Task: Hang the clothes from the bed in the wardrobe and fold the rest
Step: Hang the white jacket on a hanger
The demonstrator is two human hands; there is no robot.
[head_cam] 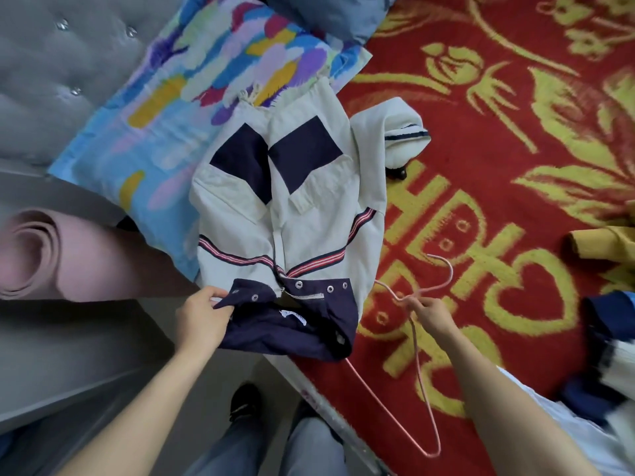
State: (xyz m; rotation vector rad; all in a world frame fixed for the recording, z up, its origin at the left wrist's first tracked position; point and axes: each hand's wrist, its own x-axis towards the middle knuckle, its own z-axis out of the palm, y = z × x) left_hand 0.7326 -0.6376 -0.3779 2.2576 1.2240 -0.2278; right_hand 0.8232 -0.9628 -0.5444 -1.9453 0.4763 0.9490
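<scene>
A cream jacket [309, 221] with navy patches, red striped bands and a navy collar lies front up on the red and yellow bed cover [481, 187], its collar towards me at the bed's edge. My left hand [202, 317] pinches the left end of the navy collar. My right hand [431, 312] grips a thin pink wire hanger [417, 365] just below its hook, to the right of the collar; the hanger lies outside the jacket. One cream sleeve with a striped cuff [405, 132] is folded out to the right.
A colourful pillow [192, 97] lies under the jacket's far end, against the grey tufted headboard [62, 73]. A rolled pink mat [68, 255] sits at the left. A mustard garment [601, 242] and navy and white clothes [604, 338] lie at the right edge.
</scene>
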